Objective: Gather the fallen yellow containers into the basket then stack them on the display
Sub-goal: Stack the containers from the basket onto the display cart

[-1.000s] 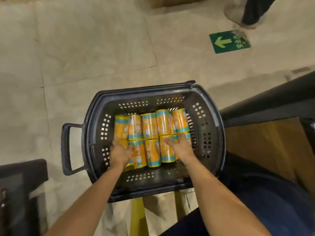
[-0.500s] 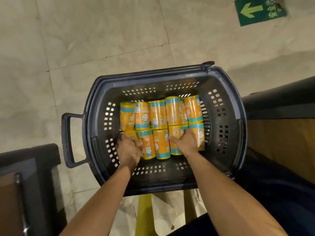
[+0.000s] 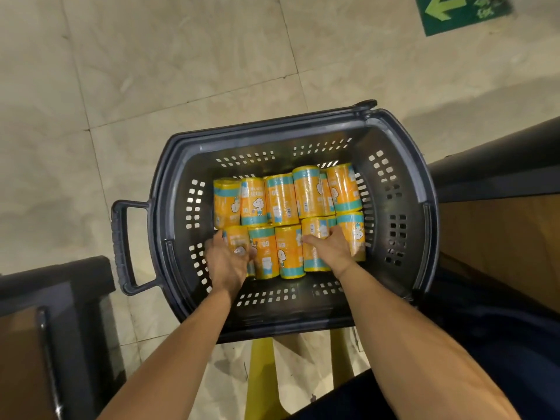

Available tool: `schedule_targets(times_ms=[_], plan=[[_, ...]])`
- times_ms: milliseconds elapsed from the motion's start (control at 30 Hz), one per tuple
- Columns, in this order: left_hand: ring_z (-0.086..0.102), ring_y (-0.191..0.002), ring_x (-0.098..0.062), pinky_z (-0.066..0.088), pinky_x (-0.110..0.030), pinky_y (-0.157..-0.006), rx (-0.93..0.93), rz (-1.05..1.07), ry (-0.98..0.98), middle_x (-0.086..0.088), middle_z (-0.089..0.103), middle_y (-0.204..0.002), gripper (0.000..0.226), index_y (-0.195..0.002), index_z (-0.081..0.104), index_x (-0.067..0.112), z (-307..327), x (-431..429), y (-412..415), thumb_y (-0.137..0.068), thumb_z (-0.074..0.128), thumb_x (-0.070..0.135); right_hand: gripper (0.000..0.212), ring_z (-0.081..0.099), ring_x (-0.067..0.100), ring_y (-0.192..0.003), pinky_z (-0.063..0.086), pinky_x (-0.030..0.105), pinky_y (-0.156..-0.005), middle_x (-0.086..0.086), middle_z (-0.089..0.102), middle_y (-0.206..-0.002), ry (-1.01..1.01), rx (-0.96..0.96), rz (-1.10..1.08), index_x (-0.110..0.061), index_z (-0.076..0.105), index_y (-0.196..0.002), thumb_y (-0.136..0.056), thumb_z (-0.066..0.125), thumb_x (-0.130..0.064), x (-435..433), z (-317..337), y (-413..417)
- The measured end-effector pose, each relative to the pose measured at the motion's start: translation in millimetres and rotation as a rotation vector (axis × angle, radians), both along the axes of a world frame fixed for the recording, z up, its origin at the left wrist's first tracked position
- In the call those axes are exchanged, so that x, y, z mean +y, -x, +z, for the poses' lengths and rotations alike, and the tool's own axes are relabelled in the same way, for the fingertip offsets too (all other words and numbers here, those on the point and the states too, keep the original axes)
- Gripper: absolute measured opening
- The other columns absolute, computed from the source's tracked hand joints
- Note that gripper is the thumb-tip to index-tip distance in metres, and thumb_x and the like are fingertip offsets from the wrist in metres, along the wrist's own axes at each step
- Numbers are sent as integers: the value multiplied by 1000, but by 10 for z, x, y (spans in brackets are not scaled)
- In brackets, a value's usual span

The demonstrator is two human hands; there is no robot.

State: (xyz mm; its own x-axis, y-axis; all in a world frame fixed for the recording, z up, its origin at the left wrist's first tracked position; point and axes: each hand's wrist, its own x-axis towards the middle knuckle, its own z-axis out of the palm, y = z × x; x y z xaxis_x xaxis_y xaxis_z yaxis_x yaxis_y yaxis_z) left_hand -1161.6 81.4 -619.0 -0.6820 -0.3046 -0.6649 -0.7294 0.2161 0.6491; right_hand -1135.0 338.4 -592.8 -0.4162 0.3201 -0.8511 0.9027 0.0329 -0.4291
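The yellow containers point(image 3: 281, 201) lie on their sides in two rows on the bottom of the basket point(image 3: 303, 310).

Left hand point(image 3: 227, 263): inside the basket, fingers curled around the near-row container at the end closest to the basket handle point(image 3: 121, 244). The hand is blurred.

Right hand point(image 3: 331, 248): inside the basket, fingers curled over the top of a near-row container toward the side opposite the handle, thumb spread toward the handle.

The basket stands on a tiled floor point(image 3: 151, 71). A green arrow sign point(image 3: 463, 10) lies on the floor beyond the basket.
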Motion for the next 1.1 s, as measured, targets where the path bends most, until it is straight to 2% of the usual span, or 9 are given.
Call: schedule_targets(times_ms=[100, 200, 267, 433, 600, 733, 900, 1000, 1100], plan=[[53, -127, -47, 53, -60, -99, -98, -95, 86, -26, 49, -140, 110, -134, 46, 10, 400, 172, 27, -42, 82, 57, 73, 63, 24, -114, 50, 37, -96, 3, 64, -122, 30, -2, -43, -11, 47, -135, -78, 87, -33, 0, 24, 7], [64, -116, -26, 57, -37, -92, -208, -285, 142, -3, 65, -120, 73, -125, 52, 13, 537, 225, 21, -69, 94, 31, 76, 63, 23, -110, 51, 37, -92, 0, 63, -119, 92, 8, -94, -13, 46, -133, -73, 87, -36, -13, 70, 18], [62, -114, -22, 53, -40, -95, -251, -273, 125, 2, 62, -115, 60, -126, 48, 10, 562, 232, 63, -80, 86, 21, 81, 63, 23, -109, 53, 39, -93, 0, 64, -119, 119, 26, -123, -15, 46, -131, -64, 83, -42, -25, 135, 41], [63, -111, -26, 54, -49, -99, -223, -321, 225, -7, 64, -119, 61, -121, 42, 8, 649, 213, 136, -81, 87, 24, 56, 65, 25, -110, 53, 48, -102, 1, 66, -121, 150, 88, -169, -22, 47, -127, -82, 77, -37, -32, 336, 68], [74, -95, -21, 60, -42, -89, -145, -316, 119, 4, 77, -98, 36, -106, 71, 17, 667, 199, 88, -79, 84, 37, 79, 62, 20, -119, 49, 43, -107, -4, 64, -130, 199, 220, -239, -22, 46, -141, -79, 84, -53, -27, 780, 173], [71, -100, -19, 57, -47, -95, -90, -322, -50, 4, 74, -110, 63, -130, 55, 24, 1041, 410, 172, -77, 80, 47, 113, 46, 22, -140, 39, 46, -118, -3, 46, -154, 130, 346, -240, -18, 32, -160, -70, 78, -70, 27, 1320, 257], [68, -97, -18, 55, -41, -88, 118, -436, -120, 1, 70, -106, 60, -122, 56, 20, 1739, 777, 346, -76, 78, 50, 63, 70, 18, -105, 57, 42, -95, 1, 70, -121, 43, 500, -228, -22, 58, -129, -79, 80, -55, 277, 2226, 208], [70, -94, -19, 57, -43, -87, 268, -474, -233, -2, 72, -104, 52, -115, 57, 23, 2339, 1083, 342, -73, 77, 46, 57, 74, 21, -98, 60, 49, -90, 5, 74, -113, -28, 595, -230, -23, 64, -116, -74, 80, -57, 485, 2788, 19], [72, -74, -11, 57, -33, -67, 388, -476, -408, -3, 73, -97, 44, -109, 58, 23, 3086, 1434, 266, -74, 80, 39, 54, 75, 20, -94, 61, 51, -88, 2, 75, -107, -156, 679, -241, -26, 66, -112, -72, 78, -61, 727, 3376, -249]])
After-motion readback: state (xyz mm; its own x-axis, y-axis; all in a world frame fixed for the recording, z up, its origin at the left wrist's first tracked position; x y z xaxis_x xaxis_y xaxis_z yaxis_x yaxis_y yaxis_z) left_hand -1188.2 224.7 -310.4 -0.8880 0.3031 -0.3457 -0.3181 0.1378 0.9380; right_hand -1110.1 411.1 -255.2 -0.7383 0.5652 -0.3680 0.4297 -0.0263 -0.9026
